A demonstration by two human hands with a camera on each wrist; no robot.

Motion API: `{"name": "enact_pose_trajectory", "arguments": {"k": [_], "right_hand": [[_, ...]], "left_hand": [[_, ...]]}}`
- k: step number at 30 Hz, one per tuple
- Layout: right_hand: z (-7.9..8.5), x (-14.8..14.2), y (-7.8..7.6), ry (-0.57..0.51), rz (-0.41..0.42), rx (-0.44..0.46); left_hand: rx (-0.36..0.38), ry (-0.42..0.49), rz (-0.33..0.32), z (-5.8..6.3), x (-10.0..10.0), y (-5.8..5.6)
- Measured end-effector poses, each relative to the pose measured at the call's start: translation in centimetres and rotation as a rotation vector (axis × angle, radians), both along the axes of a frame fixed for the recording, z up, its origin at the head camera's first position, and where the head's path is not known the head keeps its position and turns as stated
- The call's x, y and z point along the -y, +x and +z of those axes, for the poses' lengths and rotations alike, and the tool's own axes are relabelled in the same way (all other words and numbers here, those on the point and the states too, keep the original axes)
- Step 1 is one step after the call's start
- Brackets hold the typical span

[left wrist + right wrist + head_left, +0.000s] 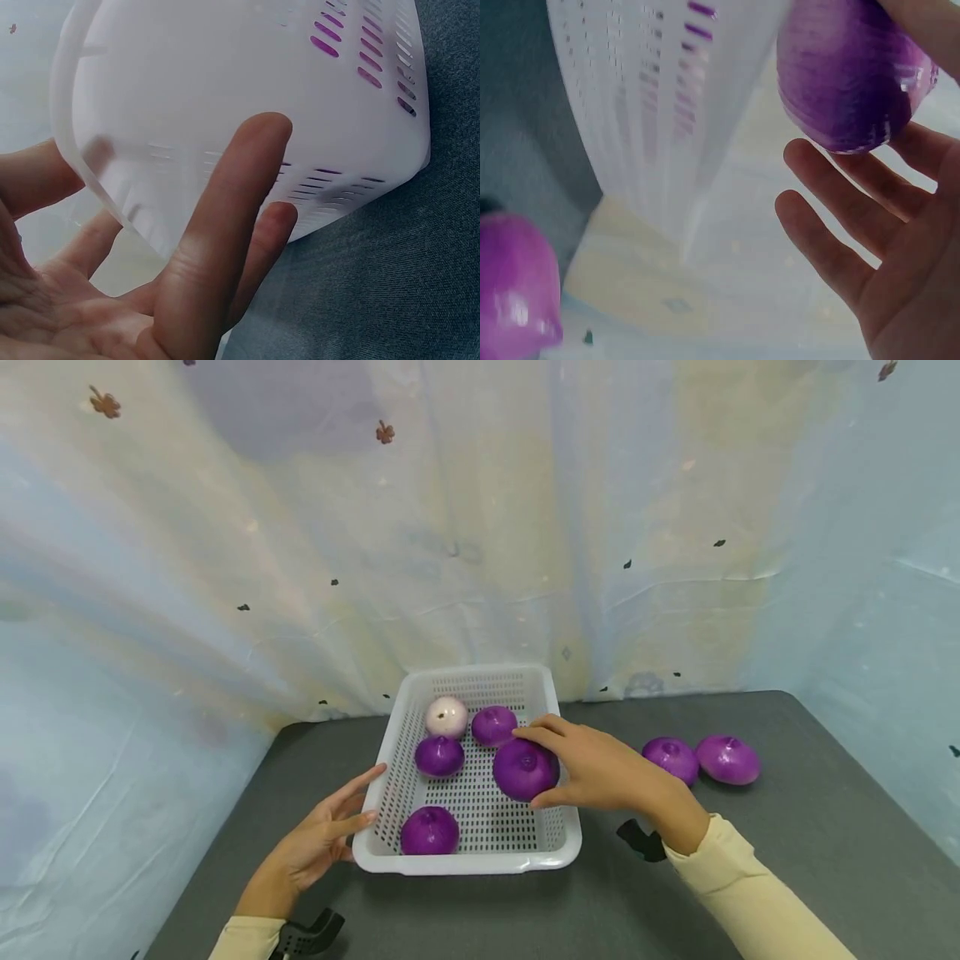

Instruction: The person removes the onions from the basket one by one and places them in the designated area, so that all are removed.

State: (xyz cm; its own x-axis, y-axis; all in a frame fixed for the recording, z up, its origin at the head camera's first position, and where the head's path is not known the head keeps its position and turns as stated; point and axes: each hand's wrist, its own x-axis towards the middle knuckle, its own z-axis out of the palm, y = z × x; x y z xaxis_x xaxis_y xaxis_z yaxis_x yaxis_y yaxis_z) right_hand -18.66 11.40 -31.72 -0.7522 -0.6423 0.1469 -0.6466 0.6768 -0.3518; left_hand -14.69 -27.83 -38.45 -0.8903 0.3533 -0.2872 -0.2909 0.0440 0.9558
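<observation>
My right hand (600, 768) holds a purple onion (527, 770) between thumb and fingers, over the right part of a white plastic basket (467, 863). The right wrist view shows this onion (847, 75) beside the basket's slotted wall (649, 90). On the basket's left side, my left hand (318, 839) touches the rim with its fingers extended. Its fingers (217, 232) lie along the outside wall in the left wrist view. Inside the basket sit a whitish onion (446, 718) and three purple onions, at the back (493, 726), left (439, 756) and front (430, 832).
Two more purple onions, one nearer (671, 760) and one farther right (727, 760), lie on the dark grey table (780, 827) beyond my right wrist. A patterned pale curtain (487, 527) hangs behind and around the table.
</observation>
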Motion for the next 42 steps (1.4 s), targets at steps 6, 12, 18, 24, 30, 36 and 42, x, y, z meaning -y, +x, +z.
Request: {"name": "enact_pose_trajectory", "arguments": {"k": [6,12,18,24,30,36,42], "right_hand": [[0.2,-2.4,0.9,-0.024,-0.045,-0.018],[-0.7,-4.8,1.6,-0.037,-0.103,-0.028],[-1.3,-7.2,2.2,-0.026,-0.169,-0.034],[-1.4,-9.6,2.8,-0.018,-0.212,-0.058],[-1.5,-11.7,3.4,-0.006,-0.258,-0.064],[-1.9,-13.5,3.9,-0.012,-0.295,-0.040],[-2.5,-15.0,4.1,-0.021,-0.308,-0.022]], "left_hand": [[-0.007,0.007,-0.013,0.0,0.5,-0.1],[0.002,0.011,-0.003,0.1,0.3,-0.1],[0.010,0.012,-0.002,-0.1,0.3,0.0],[0.008,0.021,-0.007,-0.1,0.3,0.0],[0.016,0.023,0.007,-0.1,0.2,0.0],[0.016,0.018,0.010,0.0,0.1,0.0],[0.014,0.013,0.004,0.0,0.0,0.0]]}}
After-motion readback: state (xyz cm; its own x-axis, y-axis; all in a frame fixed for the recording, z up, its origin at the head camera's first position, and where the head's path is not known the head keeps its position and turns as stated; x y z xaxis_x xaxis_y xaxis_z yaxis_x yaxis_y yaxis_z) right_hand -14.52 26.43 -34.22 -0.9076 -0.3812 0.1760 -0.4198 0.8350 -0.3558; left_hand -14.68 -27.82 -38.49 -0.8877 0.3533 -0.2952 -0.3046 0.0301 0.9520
